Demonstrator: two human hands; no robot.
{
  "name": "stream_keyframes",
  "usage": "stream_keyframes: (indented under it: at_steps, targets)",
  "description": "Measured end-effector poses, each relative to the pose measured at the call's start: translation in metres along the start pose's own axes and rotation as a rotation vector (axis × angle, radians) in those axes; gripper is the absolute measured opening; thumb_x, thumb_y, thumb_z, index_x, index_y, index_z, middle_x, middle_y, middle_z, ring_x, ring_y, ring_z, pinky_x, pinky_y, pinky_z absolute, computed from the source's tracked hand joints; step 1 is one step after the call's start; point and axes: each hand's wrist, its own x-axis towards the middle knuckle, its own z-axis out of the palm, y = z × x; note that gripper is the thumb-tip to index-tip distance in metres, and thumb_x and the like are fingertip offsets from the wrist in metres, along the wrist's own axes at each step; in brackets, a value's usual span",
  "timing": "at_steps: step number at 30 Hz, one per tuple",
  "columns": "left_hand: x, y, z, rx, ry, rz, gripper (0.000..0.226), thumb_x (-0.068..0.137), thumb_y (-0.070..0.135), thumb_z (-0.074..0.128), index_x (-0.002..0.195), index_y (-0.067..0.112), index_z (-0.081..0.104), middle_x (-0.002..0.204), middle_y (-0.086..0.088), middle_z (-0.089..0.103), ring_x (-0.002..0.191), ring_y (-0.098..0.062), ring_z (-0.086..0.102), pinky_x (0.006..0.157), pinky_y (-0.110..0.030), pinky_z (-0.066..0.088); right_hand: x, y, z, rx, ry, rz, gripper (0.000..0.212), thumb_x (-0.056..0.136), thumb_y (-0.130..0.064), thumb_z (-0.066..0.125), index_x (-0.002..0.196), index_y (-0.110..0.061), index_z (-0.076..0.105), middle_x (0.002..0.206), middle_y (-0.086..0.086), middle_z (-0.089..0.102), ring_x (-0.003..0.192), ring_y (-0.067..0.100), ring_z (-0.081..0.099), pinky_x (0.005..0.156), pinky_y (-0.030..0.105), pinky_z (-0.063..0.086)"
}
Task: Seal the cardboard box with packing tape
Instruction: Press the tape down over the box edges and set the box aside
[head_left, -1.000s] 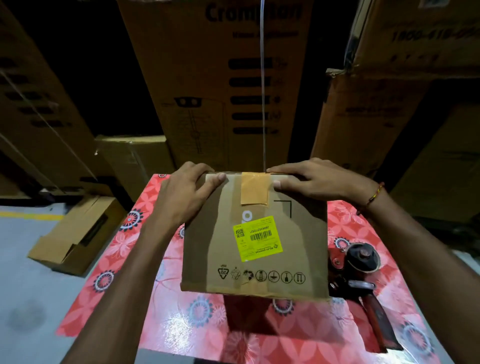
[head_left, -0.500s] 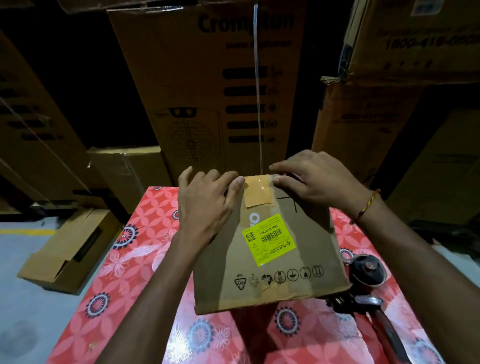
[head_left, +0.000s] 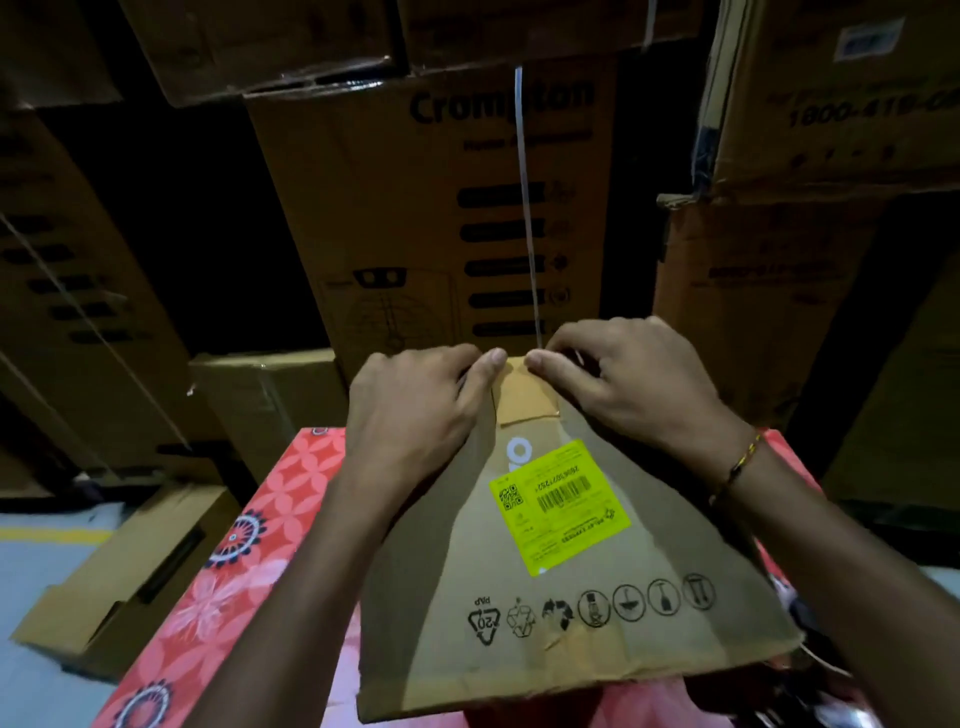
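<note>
A brown cardboard box (head_left: 571, 613) with a yellow barcode label (head_left: 560, 506) stands tilted toward me over the table with the red floral cloth (head_left: 249, 561). A strip of tan packing tape (head_left: 524, 400) folds over its far top edge. My left hand (head_left: 415, 415) grips that edge left of the tape, thumb at the tape's corner. My right hand (head_left: 628, 384) grips the same edge on the right, its fingertips nearly meeting the left thumb. The box hides the tape dispenser almost entirely; only a dark bit shows at the lower right (head_left: 810, 696).
Tall stacked cartons (head_left: 415, 208) wall off the space behind the table. A smaller carton (head_left: 265, 395) sits just past the table's far left corner. An open flat carton (head_left: 135, 571) lies on the grey floor to the left.
The box has come nearer and tipped further toward me. Both hands slid inward along its top edge until their fingertips almost meet over the tape. The dispenser has dropped behind the box.
</note>
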Motion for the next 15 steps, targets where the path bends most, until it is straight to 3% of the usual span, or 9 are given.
stream_keyframes:
  at_steps: [3,8,15]
  targets:
    - [0.000,-0.001,0.002,-0.016,-0.007,-0.038,0.053,0.099,0.063,0.027,0.101,0.031,0.069,0.093,0.001,0.074,0.096,-0.027,0.065,0.072,-0.036,0.036,-0.002,0.002,0.001,0.010,0.033,-0.015,0.048,0.093,-0.067,0.041,0.094,-0.029,0.072,0.072,-0.008,0.063,0.070,0.017,0.056,0.065,0.031,0.031]
    - [-0.010,0.003,-0.007,0.005,-0.033,-0.029,0.051,0.096,0.069,0.028,0.116,0.041,0.065,0.119,-0.001,0.070,0.111,-0.031,0.061,0.075,-0.035,0.038,-0.011,-0.002,-0.006,-0.027,0.039,-0.017,0.051,0.090,-0.073,0.038,0.099,-0.034,0.071,0.092,-0.004,0.072,0.087,0.022,0.066,0.068,0.034,0.051]
    - [-0.073,0.018,-0.025,0.076,0.091,0.076,0.054,0.096,0.071,0.024,0.117,0.037,0.061,0.111,0.004,0.068,0.096,-0.023,0.059,0.068,-0.035,0.035,-0.073,-0.026,-0.025,-0.029,0.149,-0.043,0.045,0.091,-0.070,0.041,0.101,-0.036,0.069,0.091,-0.002,0.070,0.086,0.023,0.066,0.070,0.036,0.054]
